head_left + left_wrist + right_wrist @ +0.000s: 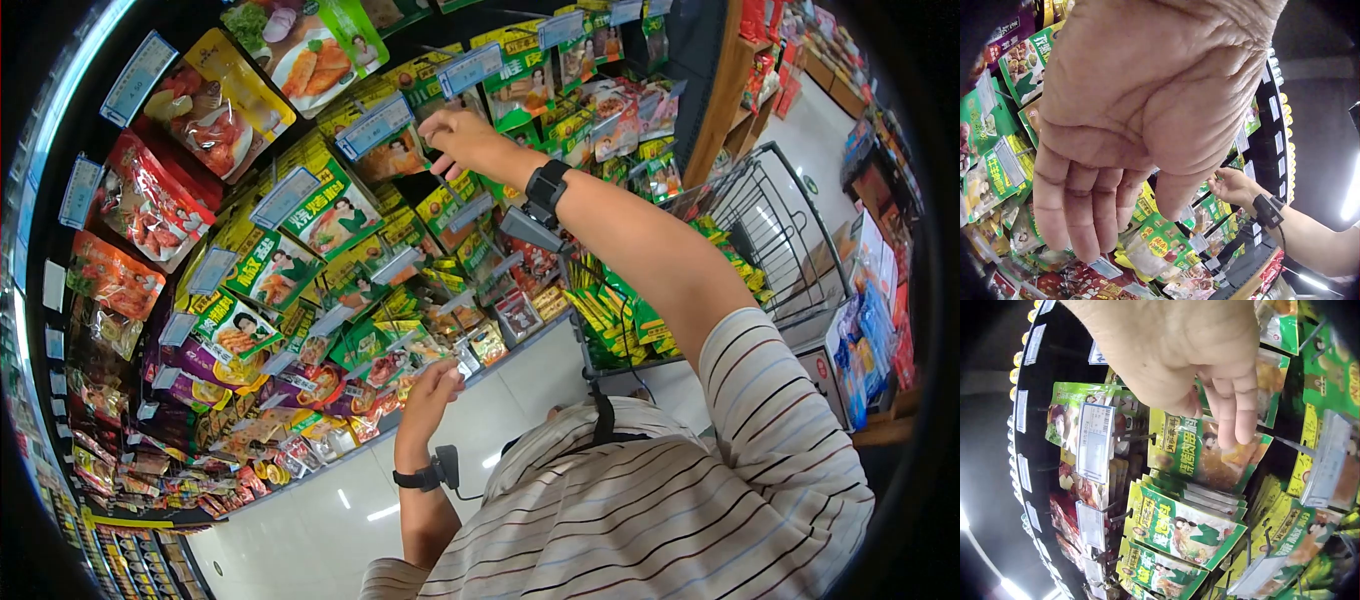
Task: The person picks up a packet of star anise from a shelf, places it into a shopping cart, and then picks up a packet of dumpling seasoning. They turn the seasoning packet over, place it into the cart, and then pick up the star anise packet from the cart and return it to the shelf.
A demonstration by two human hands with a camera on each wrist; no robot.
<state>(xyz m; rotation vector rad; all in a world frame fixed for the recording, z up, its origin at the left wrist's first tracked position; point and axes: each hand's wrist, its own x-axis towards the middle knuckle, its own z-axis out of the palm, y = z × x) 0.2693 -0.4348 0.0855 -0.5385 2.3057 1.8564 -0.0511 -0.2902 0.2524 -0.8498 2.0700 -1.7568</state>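
My right hand (470,145) is raised to the upper hooks of the shelf wall, beside a green and yellow seasoning packet (390,157). From the right wrist, the loosely bent fingers (1245,415) overlap the front of that hanging packet (1210,456), and the thumb is tucked behind them. Lower down, my left hand (430,400) hovers before the lower rows, holding nothing. Its palm fills much of the left wrist view, fingers (1079,212) nearly straight, with green packets (1154,247) hanging beyond.
A wire shopping cart (790,235) stands at the right, holding many green and yellow packets (620,325). Price tags (375,127) stick out on hooks along the rack. Red packets (150,200) hang at the left. A wooden shelf (715,95) borders the rack; pale tiled floor (340,500) lies below.
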